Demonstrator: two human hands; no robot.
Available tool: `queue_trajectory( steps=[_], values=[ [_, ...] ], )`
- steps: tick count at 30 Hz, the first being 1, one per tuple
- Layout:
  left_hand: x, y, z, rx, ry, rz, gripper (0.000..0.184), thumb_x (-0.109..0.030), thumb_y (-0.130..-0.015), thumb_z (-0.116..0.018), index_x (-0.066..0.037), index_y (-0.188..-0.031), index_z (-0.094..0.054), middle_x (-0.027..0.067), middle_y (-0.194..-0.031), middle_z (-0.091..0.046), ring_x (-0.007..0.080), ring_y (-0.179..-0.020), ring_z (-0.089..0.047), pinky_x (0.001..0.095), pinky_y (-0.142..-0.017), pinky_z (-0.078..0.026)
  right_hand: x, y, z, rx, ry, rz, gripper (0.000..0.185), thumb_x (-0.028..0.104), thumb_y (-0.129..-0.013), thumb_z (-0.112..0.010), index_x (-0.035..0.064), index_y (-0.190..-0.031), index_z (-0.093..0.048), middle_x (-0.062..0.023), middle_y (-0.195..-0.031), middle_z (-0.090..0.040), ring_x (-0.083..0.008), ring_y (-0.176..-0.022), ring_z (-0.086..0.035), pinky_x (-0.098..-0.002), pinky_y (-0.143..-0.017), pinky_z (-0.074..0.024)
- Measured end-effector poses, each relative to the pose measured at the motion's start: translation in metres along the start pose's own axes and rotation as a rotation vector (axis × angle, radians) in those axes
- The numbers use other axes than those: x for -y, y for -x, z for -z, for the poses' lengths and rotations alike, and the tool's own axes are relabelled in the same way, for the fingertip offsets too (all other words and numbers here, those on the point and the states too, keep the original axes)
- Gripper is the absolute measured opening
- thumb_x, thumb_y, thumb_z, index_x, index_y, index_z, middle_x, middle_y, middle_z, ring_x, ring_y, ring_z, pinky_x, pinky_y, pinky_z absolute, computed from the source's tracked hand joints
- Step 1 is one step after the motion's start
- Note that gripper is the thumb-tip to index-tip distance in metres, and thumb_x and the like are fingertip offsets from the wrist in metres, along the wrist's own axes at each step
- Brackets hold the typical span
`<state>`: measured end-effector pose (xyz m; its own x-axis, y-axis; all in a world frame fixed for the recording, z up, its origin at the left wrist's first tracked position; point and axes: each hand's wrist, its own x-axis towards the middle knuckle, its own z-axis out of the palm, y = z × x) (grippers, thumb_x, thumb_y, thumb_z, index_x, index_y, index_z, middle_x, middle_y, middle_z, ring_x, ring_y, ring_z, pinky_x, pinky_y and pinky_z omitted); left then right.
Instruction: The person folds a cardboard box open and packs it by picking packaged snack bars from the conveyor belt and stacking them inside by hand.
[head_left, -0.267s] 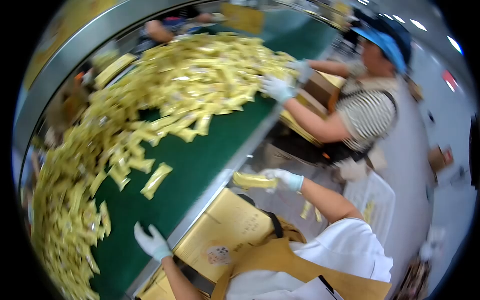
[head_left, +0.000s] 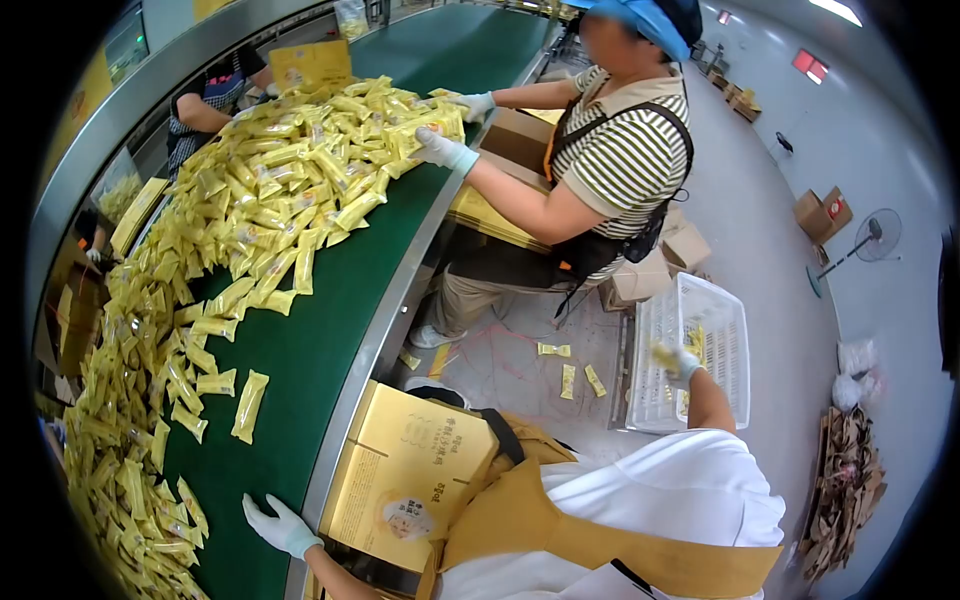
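Note:
My left hand (head_left: 281, 524), in a white glove, rests on the near edge of the green conveyor belt (head_left: 290, 370) with its fingers apart and holds nothing. My right hand (head_left: 686, 369), gloved as well, is above the white plastic crate (head_left: 740, 345). Its fingers are closed on a yellow packet (head_left: 661, 354), blurred by motion. More packets lie inside that crate. A single packet (head_left: 250, 407) sits on the belt beyond my left hand, close to a large heap of yellow packets (head_left: 270, 190).
Yellow cardboard cartons (head_left: 400, 480) stand between me and the belt. A co-worker in a striped shirt (head_left: 635, 150) handles packets farther along, beside an open carton (head_left: 515, 140). Several packets (head_left: 568, 381) lie on the floor. Another person (head_left: 205, 110) is across the belt.
My right hand has swung right with the packet, from beside the belt to over the crate. My left hand stays open at the belt. The view has turned to the right.

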<state>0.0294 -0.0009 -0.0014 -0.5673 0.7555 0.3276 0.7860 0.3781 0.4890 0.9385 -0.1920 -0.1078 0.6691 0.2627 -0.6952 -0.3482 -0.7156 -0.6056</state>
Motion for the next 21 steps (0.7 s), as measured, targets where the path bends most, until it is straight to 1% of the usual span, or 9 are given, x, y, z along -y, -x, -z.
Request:
queue_trajectory(
  steps=[1,4,6,7,8,11,12,17,21],
  values=[
    [0.002,-0.001,-0.002,-0.007,-0.010,-0.017,0.045,-0.017,-0.099,-0.059,0.002,-0.139,-0.053,0.0196,-0.141,-0.055,0.0333,-0.128,-0.056,0.0404,-0.110,-0.045,-0.029,-0.052,0.037,-0.202,-0.310,0.060,0.061,0.056,-0.089,-0.055,0.0068,-0.124,-0.063,-0.0155,-0.110,-0.066,-0.0371,-0.093,-0.066,-0.0573,-0.076,-0.0534],
    [0.002,-0.004,-0.006,-0.016,-0.012,-0.041,0.045,-0.017,-0.099,-0.059,0.003,-0.139,-0.054,0.0196,-0.140,-0.056,0.0331,-0.127,-0.056,0.0406,-0.109,-0.045,-0.009,-0.017,0.045,-0.467,-0.073,-0.216,0.065,0.072,-0.092,-0.045,0.0132,-0.112,-0.062,-0.0131,-0.109,-0.066,-0.0278,-0.087,-0.065,-0.0450,-0.076,-0.0535],
    [-0.001,0.000,-0.005,-0.013,0.029,-0.007,0.044,-0.017,-0.098,-0.060,0.003,-0.138,-0.054,0.0197,-0.139,-0.056,0.0330,-0.127,-0.056,0.0410,-0.109,-0.045,-0.022,-0.050,-0.004,-0.334,0.167,-0.051,0.073,0.077,-0.091,-0.034,0.0149,-0.117,-0.062,-0.0180,-0.113,-0.066,-0.0329,-0.096,-0.063,-0.0502,-0.086,-0.0510],
    [0.000,0.000,-0.007,-0.020,0.054,-0.003,0.044,-0.017,-0.098,-0.060,0.003,-0.137,-0.055,0.0204,-0.137,-0.058,0.0344,-0.127,-0.056,0.0420,-0.110,-0.044,-0.037,-0.100,-0.016,0.157,0.033,-0.355,0.069,0.071,-0.094,-0.035,0.0139,-0.123,-0.061,-0.0198,-0.117,-0.065,-0.0334,-0.105,-0.063,-0.0493,-0.094,-0.0490],
    [0.001,0.001,-0.009,-0.031,0.063,-0.035,0.044,-0.016,-0.097,-0.061,0.004,-0.136,-0.055,0.0207,-0.136,-0.058,0.0353,-0.126,-0.056,0.0426,-0.110,-0.043,-0.013,-0.067,-0.068,0.315,0.169,-0.244,0.063,0.063,-0.097,-0.036,0.0116,-0.125,-0.060,-0.0181,-0.115,-0.066,-0.0327,-0.111,-0.062,-0.0496,-0.096,-0.0475],
    [-0.022,0.010,0.003,-0.071,0.109,-0.042,0.044,-0.014,-0.093,-0.065,0.004,-0.132,-0.058,0.0217,-0.134,-0.060,0.0375,-0.125,-0.056,0.0440,-0.111,-0.041,0.047,0.056,-0.252,0.190,0.187,0.398,0.027,0.017,-0.095,-0.062,0.0037,-0.119,-0.062,-0.0101,-0.083,-0.069,-0.0207,-0.065,-0.066,-0.0324,-0.057,-0.0520],
    [-0.022,0.010,0.008,-0.073,0.092,-0.048,0.045,-0.013,-0.091,-0.066,0.004,-0.131,-0.058,0.0218,-0.133,-0.060,0.0376,-0.124,-0.056,0.0443,-0.111,-0.041,0.032,0.036,-0.305,0.154,0.308,0.959,0.028,0.013,-0.096,-0.061,0.0025,-0.122,-0.062,-0.0080,-0.079,-0.067,-0.0178,-0.066,-0.066,-0.0319,-0.058,-0.0520],
    [-0.022,0.011,0.007,-0.082,0.035,-0.056,0.048,-0.016,-0.086,-0.069,0.002,-0.130,-0.060,0.0223,-0.132,-0.061,0.0390,-0.123,-0.057,0.0450,-0.108,-0.043,0.154,0.296,-0.461,0.401,0.542,1.871,0.047,0.011,-0.082,-0.068,0.0085,-0.128,-0.061,-0.0149,-0.120,-0.065,-0.0344,-0.113,-0.059,-0.0473,-0.102,-0.0425],
    [-0.007,-0.001,0.017,0.002,0.091,-0.105,0.054,-0.019,-0.087,-0.071,0.000,-0.136,-0.055,0.0211,-0.137,-0.057,0.0387,-0.127,-0.054,0.0452,-0.109,-0.042,0.196,0.360,-0.577,0.490,0.455,2.049,0.058,0.019,-0.082,-0.070,0.0085,-0.137,-0.055,-0.0186,-0.140,-0.052,-0.0384,-0.129,-0.049,-0.0513,-0.112,-0.0338]
  ],
)
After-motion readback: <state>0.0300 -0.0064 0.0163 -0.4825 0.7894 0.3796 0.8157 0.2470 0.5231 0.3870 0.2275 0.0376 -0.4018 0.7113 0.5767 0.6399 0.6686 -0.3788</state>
